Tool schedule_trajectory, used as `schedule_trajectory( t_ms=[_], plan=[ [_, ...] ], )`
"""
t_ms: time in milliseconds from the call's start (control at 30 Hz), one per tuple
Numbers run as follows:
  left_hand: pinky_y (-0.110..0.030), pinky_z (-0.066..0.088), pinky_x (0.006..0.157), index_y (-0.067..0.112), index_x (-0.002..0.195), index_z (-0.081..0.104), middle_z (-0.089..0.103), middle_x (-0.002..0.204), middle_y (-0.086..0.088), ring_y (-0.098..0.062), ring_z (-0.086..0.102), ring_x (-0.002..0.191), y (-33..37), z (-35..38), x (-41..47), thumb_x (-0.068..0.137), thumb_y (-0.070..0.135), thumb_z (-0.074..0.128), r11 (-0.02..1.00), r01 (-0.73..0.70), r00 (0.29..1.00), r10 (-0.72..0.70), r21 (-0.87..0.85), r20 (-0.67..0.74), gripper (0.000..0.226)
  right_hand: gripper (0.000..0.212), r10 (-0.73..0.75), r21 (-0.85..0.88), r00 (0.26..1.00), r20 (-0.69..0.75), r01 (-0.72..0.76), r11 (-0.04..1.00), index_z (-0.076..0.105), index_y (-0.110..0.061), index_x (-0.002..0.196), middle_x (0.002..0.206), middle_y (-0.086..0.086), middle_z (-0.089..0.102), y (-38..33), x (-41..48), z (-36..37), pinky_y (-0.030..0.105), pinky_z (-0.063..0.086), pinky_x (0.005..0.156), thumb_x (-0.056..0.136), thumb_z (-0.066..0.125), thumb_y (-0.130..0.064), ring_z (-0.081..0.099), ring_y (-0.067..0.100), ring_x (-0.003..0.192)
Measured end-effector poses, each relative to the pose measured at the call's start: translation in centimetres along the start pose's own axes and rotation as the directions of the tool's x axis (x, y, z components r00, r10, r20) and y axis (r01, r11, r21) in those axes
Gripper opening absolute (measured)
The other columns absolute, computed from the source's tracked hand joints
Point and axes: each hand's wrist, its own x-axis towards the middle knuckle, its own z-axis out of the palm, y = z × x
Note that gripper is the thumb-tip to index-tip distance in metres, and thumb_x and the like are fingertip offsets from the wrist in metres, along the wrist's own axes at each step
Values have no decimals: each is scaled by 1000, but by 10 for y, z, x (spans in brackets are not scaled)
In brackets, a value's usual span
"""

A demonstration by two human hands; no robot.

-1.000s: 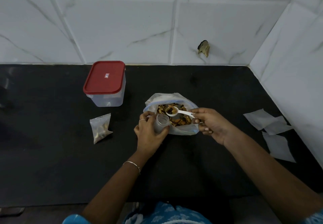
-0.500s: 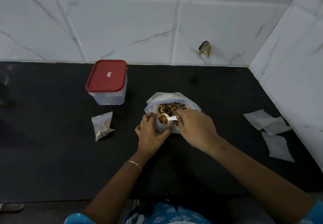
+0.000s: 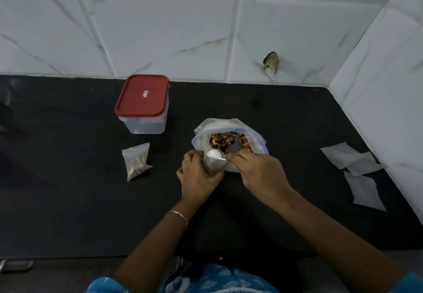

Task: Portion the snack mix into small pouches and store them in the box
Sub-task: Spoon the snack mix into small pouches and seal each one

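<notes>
A large clear bag of snack mix stands open on the black counter. My left hand grips a small clear pouch upright in front of the bag. My right hand pinches the handle of a white spoon, whose bowl is turned over the pouch's mouth. A filled, closed pouch lies to the left. The clear box with a red lid stands shut at the back left.
Several empty white pouches lie at the right by the side wall. White tiled walls close off the back and right. A chipped spot marks the back wall. The counter's front edge runs just before my body.
My right hand carried the loaded spoon from above the bag to the small pouch and turned it over there. My left hand kept holding the pouch.
</notes>
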Motion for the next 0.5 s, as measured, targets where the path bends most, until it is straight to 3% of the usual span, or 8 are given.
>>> schedule_trajectory(
  t_ms=[100,200,367,500],
  plan=[
    [-33,20,103,24,126,48,35,134,5,-13,38,126,-2,1,-1,73,53,72,999,-7,1000,6,-32,-10,65,27,278,272,958,75,-288,918,65,-29,115,95,-13,68,2,1,3,14,47,62,93,58,-16,62,0,76],
    [-37,21,107,24,126,47,35,135,5,-11,37,126,-2,0,-2,76,49,72,998,-12,1000,13,-62,16,61,24,429,454,885,179,-461,762,64,-34,112,87,-14,68,7,0,8,15,41,56,96,54,-20,60,-1,67],
    [-41,25,108,27,119,50,39,133,7,-9,39,124,-3,-4,-1,78,47,71,992,-30,999,34,-121,29,50,22,573,675,776,264,-573,465,66,-31,106,83,-8,70,16,0,15,28,49,60,97,53,-16,61,6,66],
    [-46,34,106,27,111,51,48,122,6,-9,46,113,-5,-7,1,78,47,71,990,-22,998,31,-141,63,44,21,729,713,603,324,-662,231,63,-21,111,91,2,65,29,-8,21,24,45,57,100,46,-17,56,9,64]
  ],
)
